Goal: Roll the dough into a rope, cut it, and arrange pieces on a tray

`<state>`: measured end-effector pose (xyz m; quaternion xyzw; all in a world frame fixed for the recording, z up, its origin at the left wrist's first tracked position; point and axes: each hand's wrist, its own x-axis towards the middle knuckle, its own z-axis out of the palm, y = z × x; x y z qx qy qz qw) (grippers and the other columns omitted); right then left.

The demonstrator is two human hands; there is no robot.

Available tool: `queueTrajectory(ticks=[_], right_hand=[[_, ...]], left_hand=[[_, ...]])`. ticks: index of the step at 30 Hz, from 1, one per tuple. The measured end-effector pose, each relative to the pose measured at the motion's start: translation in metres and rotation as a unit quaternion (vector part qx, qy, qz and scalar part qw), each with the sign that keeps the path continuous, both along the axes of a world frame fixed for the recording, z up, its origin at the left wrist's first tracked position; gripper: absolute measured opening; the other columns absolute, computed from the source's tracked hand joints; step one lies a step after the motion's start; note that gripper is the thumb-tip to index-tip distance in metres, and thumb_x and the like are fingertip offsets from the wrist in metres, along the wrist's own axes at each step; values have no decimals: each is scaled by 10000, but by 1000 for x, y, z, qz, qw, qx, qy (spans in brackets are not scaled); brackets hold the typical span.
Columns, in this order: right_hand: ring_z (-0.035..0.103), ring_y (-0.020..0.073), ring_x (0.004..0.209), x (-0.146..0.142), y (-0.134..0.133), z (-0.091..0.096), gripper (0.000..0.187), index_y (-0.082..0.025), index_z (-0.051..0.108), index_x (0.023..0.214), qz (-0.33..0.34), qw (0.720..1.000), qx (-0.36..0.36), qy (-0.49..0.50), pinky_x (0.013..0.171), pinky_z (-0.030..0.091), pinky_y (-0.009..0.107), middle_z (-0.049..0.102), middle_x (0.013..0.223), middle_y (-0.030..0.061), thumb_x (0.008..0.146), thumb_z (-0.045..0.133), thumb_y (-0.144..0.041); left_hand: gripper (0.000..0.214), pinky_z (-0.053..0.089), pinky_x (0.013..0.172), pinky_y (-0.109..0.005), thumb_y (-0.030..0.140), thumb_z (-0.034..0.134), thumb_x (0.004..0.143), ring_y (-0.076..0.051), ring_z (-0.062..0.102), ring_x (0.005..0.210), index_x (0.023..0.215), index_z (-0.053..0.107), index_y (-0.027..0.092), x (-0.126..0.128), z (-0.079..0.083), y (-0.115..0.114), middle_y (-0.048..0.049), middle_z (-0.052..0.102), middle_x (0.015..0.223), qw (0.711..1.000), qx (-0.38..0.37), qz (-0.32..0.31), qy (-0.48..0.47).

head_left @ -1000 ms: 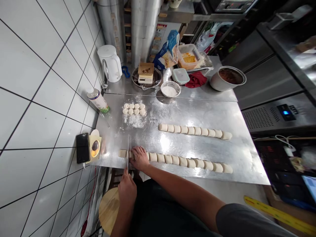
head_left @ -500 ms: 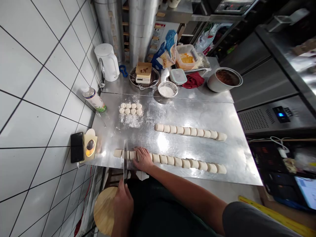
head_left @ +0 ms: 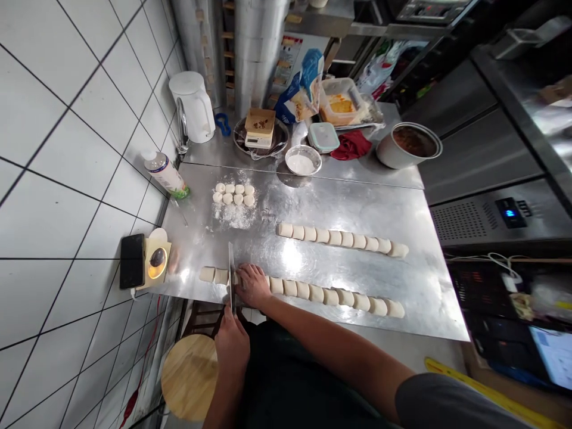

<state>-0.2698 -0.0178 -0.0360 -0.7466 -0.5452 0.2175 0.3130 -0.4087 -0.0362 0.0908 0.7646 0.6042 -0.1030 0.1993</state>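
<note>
My left hand (head_left: 233, 342) is closed round the handle of a broad knife (head_left: 231, 268). Its blade stands on edge across the near row of dough, just left of my right hand (head_left: 254, 287). The fingers of that hand are bent over the dough row (head_left: 316, 294), gripping it close to the blade and hiding part of it. Left of the blade lie cut dough pieces (head_left: 207, 274). Farther back, a second row of dough pieces (head_left: 334, 237) runs across the steel table (head_left: 357, 208).
Several round dough pieces (head_left: 238, 194) sit in scattered flour at the back left. Behind them stand a scale (head_left: 258, 140), a bowl of flour (head_left: 303, 162) and a pot (head_left: 409, 146). A bottle (head_left: 165, 173) and a phone (head_left: 133, 260) are by the tiled wall.
The knife has moved right along the near dough row, closer to my right hand, and my left hand moved with it. My right hand stays on the dough. The view has shifted slightly.
</note>
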Motion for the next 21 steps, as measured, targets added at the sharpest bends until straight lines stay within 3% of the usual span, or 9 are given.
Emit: queueTrajectory(ticks=[5,7,9,11,17,21], right_hand=[[521,300,1272,1,-1,-1,478,-214,642,1323,1,1000,0,-2,1162,379,481,623,1330,118,872,706,-360],[503,302,1319,4,-7,-1,530,-205,600,1372,4,1000,7,5,1197,355,488,612,1359,128,869,687,-348],[488,301,1350,9,-17,0,591,-195,553,1415,-2,1000,14,14,1226,331,488,602,1381,136,854,679,-331],[500,298,1333,17,-29,0,602,-184,541,1415,-8,1000,14,20,1224,338,481,602,1377,139,843,676,-316],[513,292,1296,32,-50,0,574,-174,570,1377,12,1000,-8,15,1165,380,456,606,1373,132,834,694,-311],[510,293,1284,33,-48,-1,537,-185,603,1343,16,1000,-13,9,1142,383,461,619,1346,124,831,705,-313]], left_hand=[[503,585,861,-412,206,307,1050,-311,764,1076,1490,537,121,-61,2,-54,-192,766,1226,994,-94,49,16],[509,595,828,-426,213,307,1043,-322,770,1043,1478,563,154,-84,6,-78,-175,768,1236,992,-80,84,40],[515,601,821,-437,243,291,1047,-328,767,1051,1474,569,165,-91,11,-89,-175,758,1268,990,-55,112,59],[518,600,834,-421,276,282,1055,-312,759,1079,1481,556,168,-77,14,-84,-169,756,1276,993,-53,102,40],[461,561,870,-324,209,430,1014,-243,760,1030,1443,568,112,12,8,-37,-195,764,1196,998,9,27,-47],[470,542,866,-317,167,454,1015,-227,766,984,1477,531,126,34,-4,-35,-179,769,1180,1000,11,1,-21]])
